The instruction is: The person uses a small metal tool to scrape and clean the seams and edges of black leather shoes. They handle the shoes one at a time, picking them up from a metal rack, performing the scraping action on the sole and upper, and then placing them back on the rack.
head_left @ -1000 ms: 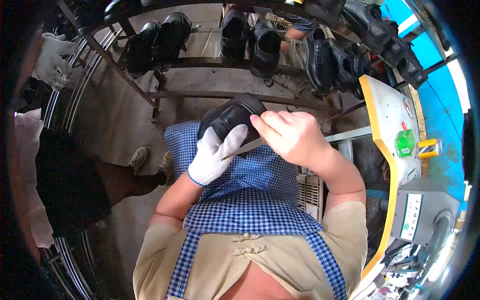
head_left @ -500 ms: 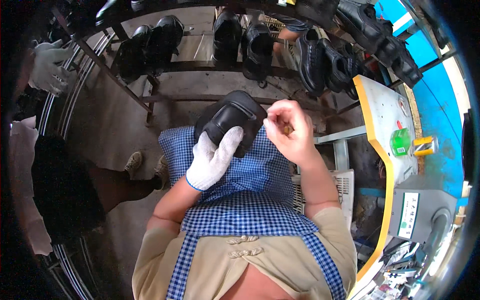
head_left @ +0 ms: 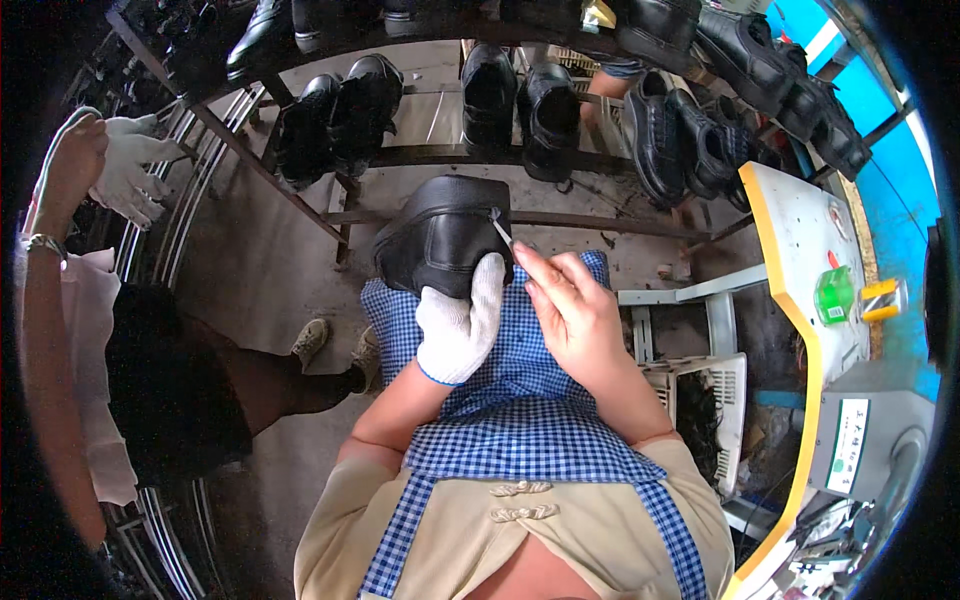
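Observation:
My left hand [head_left: 460, 325], in a white knitted glove, grips a black leather shoe [head_left: 440, 230] above my lap. The shoe's smooth upper and its stitched seams face me. My bare right hand [head_left: 575, 312] is closed around a slim tool [head_left: 502, 230] with a thin, pale metal-looking end. That end touches or nearly touches the upper by a seam, near the right edge of the shoe; its exact kind is too small to make out. A blue checked apron [head_left: 520, 425] covers my lap below the shoe.
Ahead stands a dark metal rack [head_left: 440, 155] with several black shoes [head_left: 490, 100]. On my right is a yellow-edged table [head_left: 795, 225] with a green container [head_left: 833, 295] and a grey machine [head_left: 865, 430]. A white crate [head_left: 735, 400] sits under it. Another person's gloved hand [head_left: 135, 170] is at left.
The shoe has turned so more of its upper faces me. My right hand has come in against it, and its tool now shows at the seam. The whole view has shifted slightly.

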`<move>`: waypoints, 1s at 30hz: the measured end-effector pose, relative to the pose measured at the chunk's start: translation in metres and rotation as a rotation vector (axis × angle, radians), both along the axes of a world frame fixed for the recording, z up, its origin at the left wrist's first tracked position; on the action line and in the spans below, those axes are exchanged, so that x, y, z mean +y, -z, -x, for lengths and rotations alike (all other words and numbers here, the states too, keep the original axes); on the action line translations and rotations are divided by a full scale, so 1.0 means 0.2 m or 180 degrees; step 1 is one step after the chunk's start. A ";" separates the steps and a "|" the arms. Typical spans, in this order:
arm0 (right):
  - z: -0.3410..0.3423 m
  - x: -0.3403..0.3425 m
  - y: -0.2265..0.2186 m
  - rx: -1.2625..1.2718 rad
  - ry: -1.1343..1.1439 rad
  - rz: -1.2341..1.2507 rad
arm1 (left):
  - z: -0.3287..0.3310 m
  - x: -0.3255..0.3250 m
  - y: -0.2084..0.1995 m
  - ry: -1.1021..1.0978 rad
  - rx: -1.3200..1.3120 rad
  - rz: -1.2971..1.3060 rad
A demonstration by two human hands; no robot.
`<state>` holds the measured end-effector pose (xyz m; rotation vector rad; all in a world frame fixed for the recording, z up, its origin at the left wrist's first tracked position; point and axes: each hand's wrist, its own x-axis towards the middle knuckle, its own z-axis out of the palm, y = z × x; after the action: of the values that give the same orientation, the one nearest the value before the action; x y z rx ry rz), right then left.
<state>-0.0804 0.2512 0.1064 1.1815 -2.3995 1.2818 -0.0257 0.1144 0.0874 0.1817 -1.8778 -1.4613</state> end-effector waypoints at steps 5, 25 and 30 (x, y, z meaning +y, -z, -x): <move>-0.04 -0.04 -0.01 0.0034 0.0021 -0.0068 | 0.01 -0.02 0.01 -0.0079 -0.0118 0.0177; 0.20 -0.18 0.01 -0.1321 -0.0201 0.1773 | -0.06 0.04 0.05 0.0027 -0.0210 0.0523; 0.18 -0.12 -0.06 -0.0358 0.0062 0.0171 | -0.02 0.02 0.05 0.0137 -0.0335 0.0645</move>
<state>-0.1162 0.2263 0.1178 1.0965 -2.4306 1.4332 -0.0217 0.1174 0.0776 0.1239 -2.1129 -1.3009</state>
